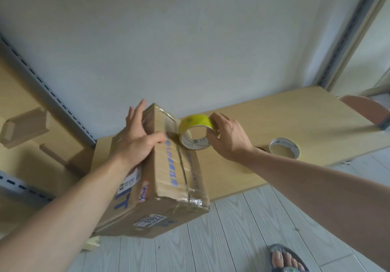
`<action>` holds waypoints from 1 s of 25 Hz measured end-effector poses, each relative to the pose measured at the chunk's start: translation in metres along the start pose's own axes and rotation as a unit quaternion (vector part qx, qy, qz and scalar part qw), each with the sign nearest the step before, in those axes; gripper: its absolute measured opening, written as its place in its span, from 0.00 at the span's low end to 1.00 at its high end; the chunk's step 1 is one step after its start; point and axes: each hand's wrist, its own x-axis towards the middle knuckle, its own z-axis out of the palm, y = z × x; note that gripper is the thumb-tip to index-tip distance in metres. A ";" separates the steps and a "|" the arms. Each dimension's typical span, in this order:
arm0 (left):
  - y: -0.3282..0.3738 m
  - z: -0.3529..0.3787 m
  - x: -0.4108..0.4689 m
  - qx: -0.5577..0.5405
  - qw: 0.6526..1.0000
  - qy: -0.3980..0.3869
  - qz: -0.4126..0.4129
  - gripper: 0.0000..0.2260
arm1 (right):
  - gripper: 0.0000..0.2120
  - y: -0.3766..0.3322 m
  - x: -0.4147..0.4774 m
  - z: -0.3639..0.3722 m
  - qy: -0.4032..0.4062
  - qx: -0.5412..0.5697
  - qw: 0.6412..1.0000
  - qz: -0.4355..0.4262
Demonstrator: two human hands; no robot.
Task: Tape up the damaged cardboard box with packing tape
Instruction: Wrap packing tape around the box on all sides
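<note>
A brown cardboard box point(168, 179) with blue print and white labels sits tilted on the near edge of a light wooden table point(295, 120), its front end overhanging the floor. My left hand point(139, 136) lies flat on the box's top, fingers straight, thumb pressing near the centre seam. My right hand point(228, 136) grips a yellow roll of packing tape point(196, 131) right of the box's far end. A clear strip runs from the roll onto the box top. Older tape covers the seam and the crumpled front corner.
A second tape roll point(285, 147) lies flat on the table to the right. A pink chair back point(365, 107) stands at the far right. Cardboard pieces and a metal shelf rail point(52, 101) fill the left. My sandalled foot point(285, 259) stands on the grey plank floor.
</note>
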 end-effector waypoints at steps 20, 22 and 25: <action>-0.040 -0.040 -0.019 0.211 0.974 -0.053 0.064 0.45 | 0.16 -0.123 0.050 0.036 -0.082 0.153 0.984 0.035; -0.045 -0.043 -0.017 0.243 0.967 -0.052 0.064 0.49 | 0.16 -0.122 0.057 0.024 -0.120 0.118 0.986 -0.005; -0.048 -0.047 -0.014 0.281 0.956 -0.069 0.049 0.50 | 0.18 -0.113 0.063 0.001 -0.155 0.049 0.986 -0.038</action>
